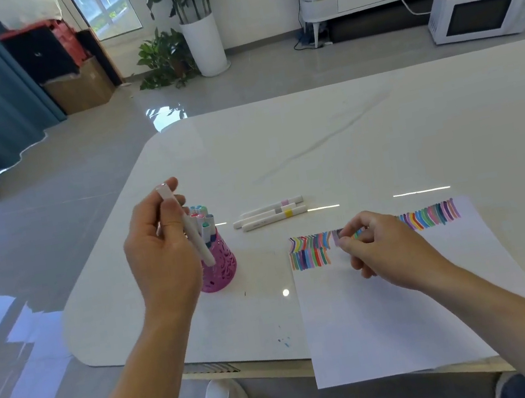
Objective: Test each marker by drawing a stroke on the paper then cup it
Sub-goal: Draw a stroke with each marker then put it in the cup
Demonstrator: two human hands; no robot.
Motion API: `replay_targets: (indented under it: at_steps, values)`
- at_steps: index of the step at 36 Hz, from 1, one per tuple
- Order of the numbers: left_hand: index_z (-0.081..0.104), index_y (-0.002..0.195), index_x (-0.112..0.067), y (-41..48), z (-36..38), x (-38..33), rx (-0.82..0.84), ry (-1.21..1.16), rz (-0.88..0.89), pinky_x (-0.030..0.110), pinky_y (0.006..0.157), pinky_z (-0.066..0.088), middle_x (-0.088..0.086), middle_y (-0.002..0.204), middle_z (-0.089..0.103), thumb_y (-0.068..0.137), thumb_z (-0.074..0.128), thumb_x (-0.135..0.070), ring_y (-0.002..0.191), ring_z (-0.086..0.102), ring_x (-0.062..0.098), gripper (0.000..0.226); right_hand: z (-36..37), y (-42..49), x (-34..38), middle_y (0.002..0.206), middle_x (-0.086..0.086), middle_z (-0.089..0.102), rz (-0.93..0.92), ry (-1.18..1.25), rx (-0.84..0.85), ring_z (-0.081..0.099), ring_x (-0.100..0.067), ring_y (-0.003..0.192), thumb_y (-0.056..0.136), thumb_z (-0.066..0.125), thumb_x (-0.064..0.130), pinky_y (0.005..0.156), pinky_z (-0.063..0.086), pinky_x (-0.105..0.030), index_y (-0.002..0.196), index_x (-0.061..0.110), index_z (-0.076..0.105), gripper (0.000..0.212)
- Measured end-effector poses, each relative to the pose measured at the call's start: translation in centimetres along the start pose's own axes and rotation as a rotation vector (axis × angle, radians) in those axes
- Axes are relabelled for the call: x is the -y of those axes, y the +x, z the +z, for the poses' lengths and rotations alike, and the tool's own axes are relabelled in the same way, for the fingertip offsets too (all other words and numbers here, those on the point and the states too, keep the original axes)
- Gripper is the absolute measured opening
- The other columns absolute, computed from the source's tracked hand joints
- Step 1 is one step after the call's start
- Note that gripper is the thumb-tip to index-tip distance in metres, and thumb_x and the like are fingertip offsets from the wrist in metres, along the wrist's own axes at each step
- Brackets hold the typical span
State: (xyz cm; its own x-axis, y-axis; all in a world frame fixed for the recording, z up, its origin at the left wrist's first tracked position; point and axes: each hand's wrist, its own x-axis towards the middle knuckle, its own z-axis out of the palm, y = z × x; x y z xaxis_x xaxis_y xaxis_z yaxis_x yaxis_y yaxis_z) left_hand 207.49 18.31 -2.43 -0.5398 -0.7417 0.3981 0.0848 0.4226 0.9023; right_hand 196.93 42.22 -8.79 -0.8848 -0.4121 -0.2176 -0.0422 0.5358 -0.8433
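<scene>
left hand [162, 250] gripping marker [190, 231] above pink cup [220, 268]; right hand [384, 248] pinching likely grey cap [338, 236] | risk: marker possibly going in uncapped, staining

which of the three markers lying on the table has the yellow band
The frontmost marker, closest to the paper; the middle marker is banded grey, the far marker pink.

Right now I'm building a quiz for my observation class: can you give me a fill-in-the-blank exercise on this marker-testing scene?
1. The left hand grips a slim white marker above the ___ perforated plastic cup.
2. ___ white markers lie loose on the glossy white table beyond the white paper sheet.
3. The ___ pinches a small greyish object over that sheet.
Missing words: pink; three; right hand.
</scene>
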Motion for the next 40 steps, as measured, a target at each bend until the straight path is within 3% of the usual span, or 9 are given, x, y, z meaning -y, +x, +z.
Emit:
replay_targets:
  at_steps: [4,9,14,18,23,28,30,36,40]
  values:
    - [0.063,0.123,-0.026,0.3,-0.2,0.6,0.027,0.200,0.153,0.017,0.082,0.054,-0.012,0.117,0.061,0.105,0.048,-0.021,0.107,0.061,0.007,0.024,-0.1,0.3,-0.3,0.071,0.000,0.072,0.026,-0.066,-0.013,0.065,-0.012,0.055,0.098,0.062,0.031,0.062,0.054,-0.032,0.097,0.021,0.061,0.010]
    - [0.062,0.126,-0.021,0.3,-0.3,0.9,0.054,0.279,0.227,0.009,0.079,0.048,-0.008,0.113,0.060,0.104,0.048,-0.018,0.103,0.057,-0.001,0.026,-0.2,0.4,-0.6,0.076,0.001,0.073,0.022,-0.133,-0.020,0.068,-0.014,0.065,0.098,0.061,0.030,0.062,0.053,-0.031,0.093,0.025,0.061,0.006]
    - [0.063,0.124,-0.019,0.3,-0.3,0.5,-0.003,0.244,0.293,0.020,0.084,0.051,-0.005,0.110,0.063,0.105,0.050,-0.022,0.104,0.061,0.008,0.023,-0.1,0.4,-0.7,0.080,0.001,0.072,0.019,-0.194,-0.025,0.070,-0.021,0.077,0.096,0.060,0.030,0.074,0.058,-0.042,0.090,0.030,0.059,0.006]
    - [0.062,0.122,-0.023,0.2,-0.3,0.6,-0.005,0.200,0.254,0.026,0.084,0.055,-0.003,0.111,0.065,0.104,0.052,-0.025,0.106,0.063,0.014,0.021,0.0,0.3,-0.7,0.082,0.001,0.072,0.027,-0.227,-0.018,0.070,-0.021,0.079,0.097,0.059,0.029,0.075,0.057,-0.040,0.093,0.028,0.059,0.004]
    - [0.064,0.115,-0.024,0.2,-0.3,1.3,0.038,0.288,0.171,0.009,0.077,0.050,-0.005,0.102,0.066,0.100,0.059,-0.018,0.097,0.063,0.006,0.017,-0.1,0.5,-1.0,0.082,0.002,0.072,0.042,-0.259,-0.016,0.071,-0.020,0.077,0.096,0.059,0.030,0.074,0.058,-0.040,0.093,0.029,0.058,0.004]
    - [0.069,0.100,-0.026,0.3,-0.2,2.0,0.098,0.388,0.050,0.012,0.077,0.050,-0.008,0.102,0.066,0.093,0.067,-0.016,0.092,0.064,0.003,0.013,0.0,0.7,-1.2,0.080,0.001,0.073,0.052,-0.272,-0.013,0.071,-0.020,0.075,0.096,0.059,0.031,0.074,0.058,-0.040,0.093,0.030,0.057,0.004]
    - [0.071,0.097,-0.026,0.2,-0.1,2.1,0.115,0.431,0.024,0.007,0.074,0.045,-0.008,0.103,0.065,0.092,0.069,-0.014,0.087,0.062,-0.001,0.013,0.0,0.7,-1.2,0.081,0.001,0.073,0.056,-0.282,-0.010,0.072,-0.019,0.076,0.097,0.058,0.032,0.075,0.059,-0.040,0.093,0.030,0.057,0.004]
    - [0.072,0.099,-0.022,0.2,0.0,2.5,0.125,0.494,-0.007,-0.002,0.066,0.038,-0.007,0.103,0.064,0.091,0.067,-0.013,0.083,0.059,-0.003,0.013,0.0,0.8,-1.3,0.088,0.004,0.072,0.064,-0.303,-0.006,0.070,-0.017,0.078,0.097,0.059,0.033,0.078,0.059,-0.040,0.097,0.029,0.058,0.004]
    - [0.070,0.104,-0.020,0.0,0.3,2.3,0.101,0.471,0.065,0.003,0.069,0.042,-0.008,0.105,0.061,0.094,0.064,-0.015,0.086,0.060,0.000,0.013,-0.1,0.8,-1.3,0.088,0.004,0.072,0.067,-0.305,-0.007,0.071,-0.018,0.078,0.097,0.058,0.032,0.076,0.059,-0.039,0.097,0.029,0.058,0.003]
